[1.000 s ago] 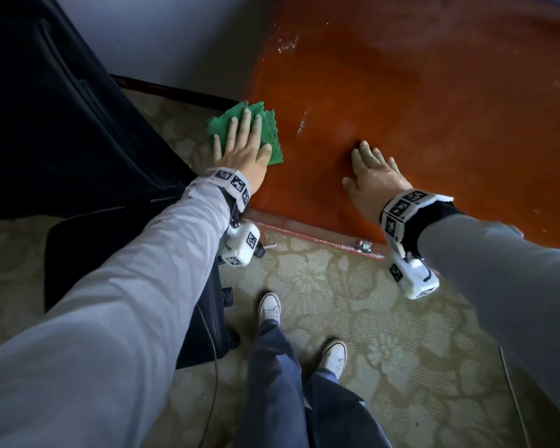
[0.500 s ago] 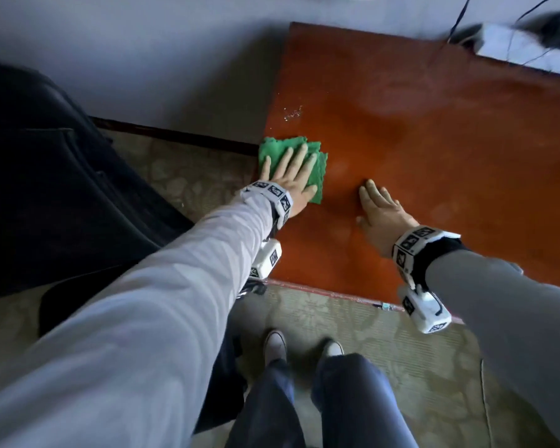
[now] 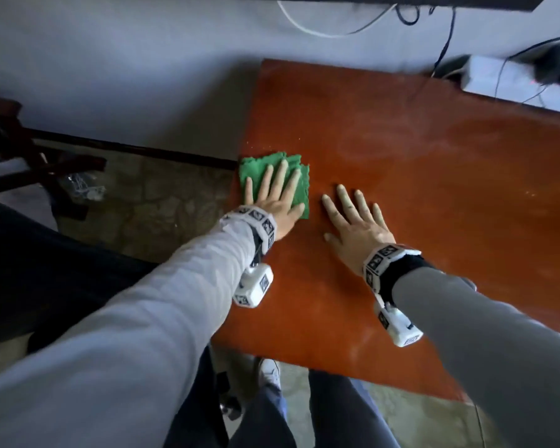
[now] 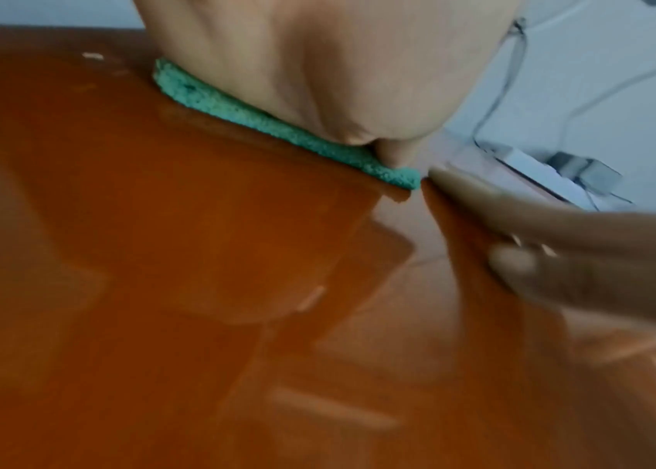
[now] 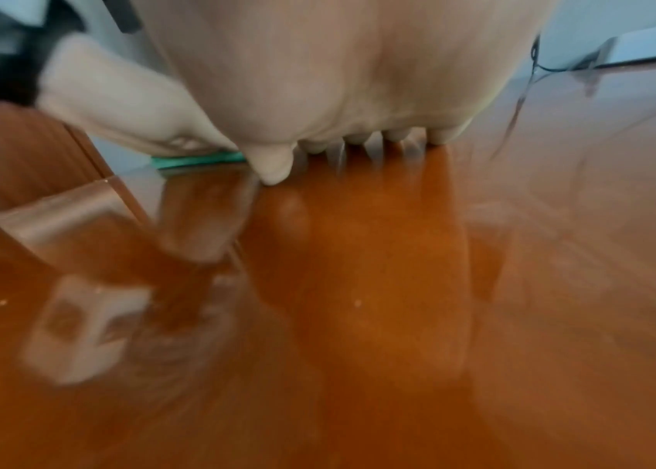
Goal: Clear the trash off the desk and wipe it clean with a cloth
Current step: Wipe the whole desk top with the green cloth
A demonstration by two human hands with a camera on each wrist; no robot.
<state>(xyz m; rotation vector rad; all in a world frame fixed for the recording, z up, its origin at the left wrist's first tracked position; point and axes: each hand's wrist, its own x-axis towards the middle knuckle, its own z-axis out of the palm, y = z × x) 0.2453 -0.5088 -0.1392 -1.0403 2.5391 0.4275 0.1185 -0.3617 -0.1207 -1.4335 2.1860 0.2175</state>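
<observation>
A folded green cloth point(image 3: 301, 185) lies on the reddish-brown desk point(image 3: 401, 156) near its left edge. My left hand point(image 3: 274, 195) presses flat on the cloth with straight, spread fingers. The left wrist view shows the cloth point(image 4: 262, 120) squeezed under my palm point(image 4: 318, 63). My right hand point(image 3: 356, 218) rests flat on the bare desk just right of the cloth, fingers spread, holding nothing. In the right wrist view its fingertips point(image 5: 394, 136) touch the glossy wood and a sliver of cloth point(image 5: 197, 160) shows to the left. Small pale crumbs point(image 3: 265, 145) dot the desk beyond the cloth.
A white power strip point(image 3: 511, 79) with plugged cables sits at the desk's far right corner by the wall. A dark chair point(image 3: 29, 270) stands left of the desk over patterned flooring point(image 3: 162, 202). My legs and white shoes point(image 3: 269, 371) are below the near edge.
My left hand has slid the cloth from the near left edge further onto the desk. My right hand's fingers have spread out flat. The head view has tilted up, showing the back wall.
</observation>
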